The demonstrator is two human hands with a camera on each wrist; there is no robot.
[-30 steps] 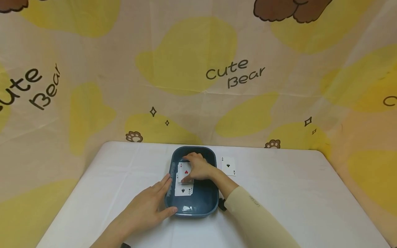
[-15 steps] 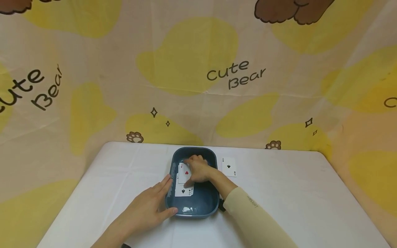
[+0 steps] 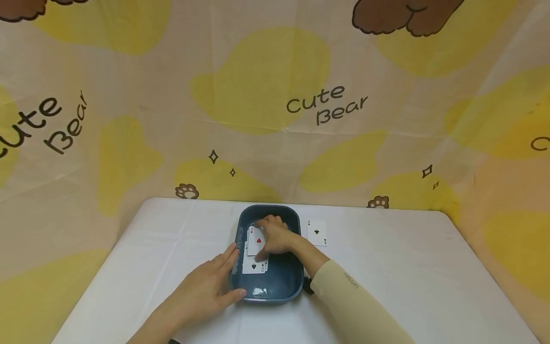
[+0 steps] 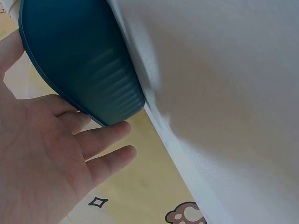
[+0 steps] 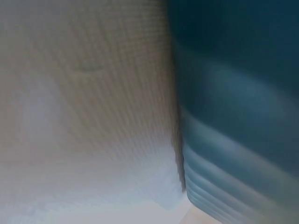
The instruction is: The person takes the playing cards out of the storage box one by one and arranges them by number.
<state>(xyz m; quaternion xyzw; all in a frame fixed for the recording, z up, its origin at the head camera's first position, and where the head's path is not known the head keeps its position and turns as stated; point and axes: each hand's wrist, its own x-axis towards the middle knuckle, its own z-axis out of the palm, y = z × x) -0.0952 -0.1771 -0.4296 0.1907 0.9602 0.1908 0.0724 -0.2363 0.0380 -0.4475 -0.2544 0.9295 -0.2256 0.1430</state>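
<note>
In the head view, a blue plastic bin (image 3: pixel 270 289) stands on the white-covered table, with several playing cards inside. An ace of hearts (image 3: pixel 258 240) lies on top of the pile. Part of a two of spades (image 3: pixel 252 267) shows beneath it. My right hand (image 3: pixel 275 236) reaches into the bin, its index finger at the ace's far end and its thumb at the near end. The other right fingers are curled and partly hidden. My left hand (image 3: pixel 210 282) rests on the bin's left rim with fingers spread; the left wrist view shows its fingertips touching the ribbed wall.
An ace of clubs (image 3: pixel 316 232) lies face up just right of the bin. The white table (image 3: pixel 386 267) backs onto a yellow-patterned curtain (image 3: pixel 258 95). Only cloth and the bin's side appear in the right wrist view, without the hand.
My right thumb has shifted from the ace of hearts' face to just past its near end, then stayed there. My left hand and the bin hold their places.
</note>
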